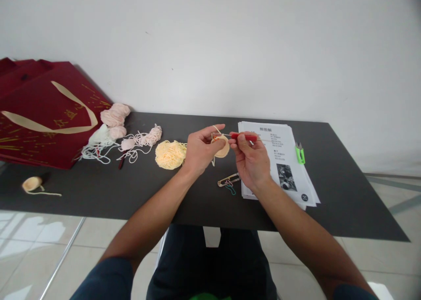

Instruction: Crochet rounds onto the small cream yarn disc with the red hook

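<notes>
Above the dark table (345,194), my left hand (199,148) pinches a small round piece of pale yellow crochet work (224,147), with yarn looped over its forefinger. My right hand (250,159) is closed on a red-handled crochet hook (244,136), whose metal tip points left into the crochet piece. The yarn trails down toward a loose heap of yellow yarn (170,154) on the table just left of my left hand.
A stack of printed sheets (283,159) lies to the right with green snips (299,154) beside it. A small metal tool (228,180) lies below my hands. Pink and white yarn bundles (113,124), a red gift bag (39,111) and a small crochet round (32,183) sit left.
</notes>
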A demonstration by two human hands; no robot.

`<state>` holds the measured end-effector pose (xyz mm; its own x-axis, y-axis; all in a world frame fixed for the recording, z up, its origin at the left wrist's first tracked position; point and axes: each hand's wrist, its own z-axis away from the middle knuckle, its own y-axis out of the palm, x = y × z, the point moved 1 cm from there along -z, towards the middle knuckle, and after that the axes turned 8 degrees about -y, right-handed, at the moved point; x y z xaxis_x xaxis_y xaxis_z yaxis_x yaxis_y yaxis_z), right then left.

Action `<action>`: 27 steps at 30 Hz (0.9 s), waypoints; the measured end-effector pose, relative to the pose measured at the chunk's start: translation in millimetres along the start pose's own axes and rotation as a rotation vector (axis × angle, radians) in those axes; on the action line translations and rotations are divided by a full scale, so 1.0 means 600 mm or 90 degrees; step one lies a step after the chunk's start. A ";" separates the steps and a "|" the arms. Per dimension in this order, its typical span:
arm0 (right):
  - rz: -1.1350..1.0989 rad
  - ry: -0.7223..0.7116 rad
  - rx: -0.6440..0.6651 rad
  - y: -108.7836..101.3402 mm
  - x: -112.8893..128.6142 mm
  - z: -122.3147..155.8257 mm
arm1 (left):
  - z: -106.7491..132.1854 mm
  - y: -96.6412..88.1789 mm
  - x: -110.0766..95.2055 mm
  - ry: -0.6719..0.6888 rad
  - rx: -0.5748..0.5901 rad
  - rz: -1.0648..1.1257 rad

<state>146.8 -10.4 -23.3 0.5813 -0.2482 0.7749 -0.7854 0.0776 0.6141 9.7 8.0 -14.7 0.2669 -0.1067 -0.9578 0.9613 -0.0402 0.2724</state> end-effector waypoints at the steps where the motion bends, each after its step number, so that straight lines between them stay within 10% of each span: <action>1: -0.001 -0.006 0.002 0.000 0.000 0.000 | 0.001 0.000 0.000 0.012 -0.006 -0.014; 7: -0.008 -0.068 0.028 -0.001 0.003 -0.001 | 0.006 -0.001 -0.003 0.134 -0.053 -0.089; 27: 0.161 -0.325 0.101 -0.013 0.014 -0.003 | 0.007 -0.003 0.000 0.159 -0.120 -0.133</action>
<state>158.4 -11.2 -21.2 0.2267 -0.6776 0.6997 -0.9314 0.0594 0.3592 7.6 4.0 -14.6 0.0490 0.1314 -0.9901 0.9861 0.1509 0.0688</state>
